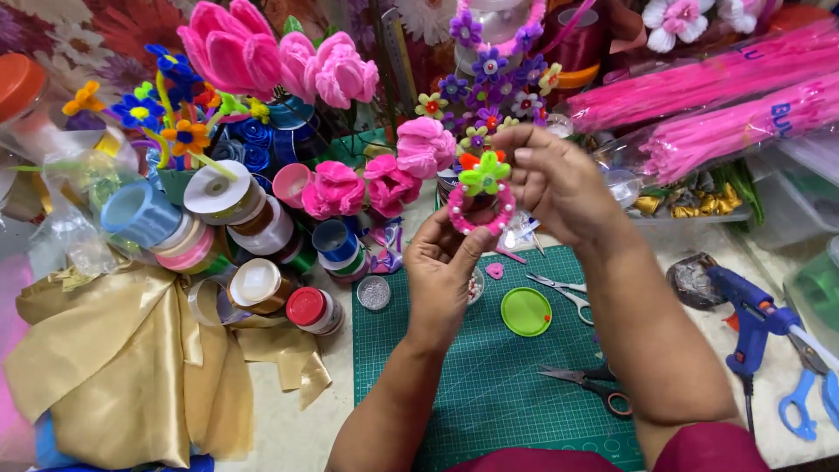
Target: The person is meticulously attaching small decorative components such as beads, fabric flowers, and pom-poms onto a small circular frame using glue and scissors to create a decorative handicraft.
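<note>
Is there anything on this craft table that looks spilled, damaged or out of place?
Nothing looks spilled or damaged. The table is crowded, though: gold satin fabric lies crumpled beside the ribbon spools, and two scissors lie on the green cutting mat.

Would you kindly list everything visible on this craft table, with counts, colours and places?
Pink ring: one, pearl-dotted, held by both hands.
Green flower: one, orange centre, on the ring.
Cutting mat: one, green, centre.
Green lid: one, on mat.
Scissors: two on mat, silver and dark-handled; a blue-handled pair at far right.
Glue gun: one, blue, right.
Ribbon spools: many, mixed colours, left.
Gold fabric: one, lower left.
Pink fabric flowers: several, upper centre.
Pipe cleaner packs: two, pink, upper right.
Left hand: below ring.
Right hand: above ring.
</note>
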